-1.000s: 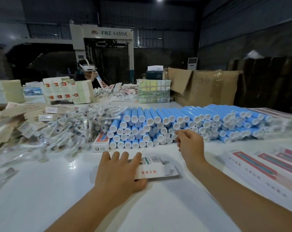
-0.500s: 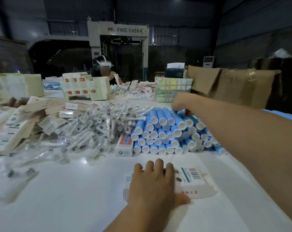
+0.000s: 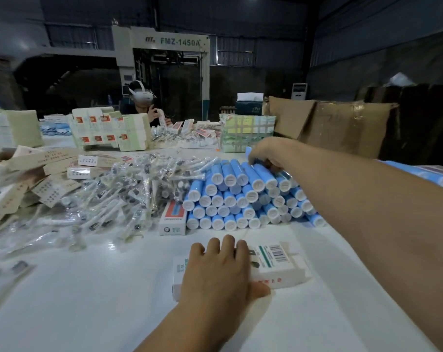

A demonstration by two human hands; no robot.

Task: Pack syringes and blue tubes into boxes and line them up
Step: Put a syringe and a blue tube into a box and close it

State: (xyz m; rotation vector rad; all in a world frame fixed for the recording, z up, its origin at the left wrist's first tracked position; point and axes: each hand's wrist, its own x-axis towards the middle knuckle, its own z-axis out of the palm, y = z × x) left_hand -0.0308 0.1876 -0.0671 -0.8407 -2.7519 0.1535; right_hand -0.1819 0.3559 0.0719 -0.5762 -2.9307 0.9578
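Flat white cardboard box (image 3: pixel 273 265) pressed on desk (image 3: pixel 88 301) by left hand (image 3: pixel 220 273), fingers straight. Blue plastic tube (image 3: pixel 259 175) atop far stack pinched by right hand (image 3: pixel 268 153); tube's long axis pointed toward box.

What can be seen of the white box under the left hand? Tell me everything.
The white box is a flat carton that looks like thin card, lying on its broad face on the white table in front of the stack of blue tubes. Its top shows a barcode, a green stripe and dark print; the near side carries small red characters. The left hand rests on its left part, fingers laid over the top and thumb against the near edge. Whether its end flaps are closed cannot be told.
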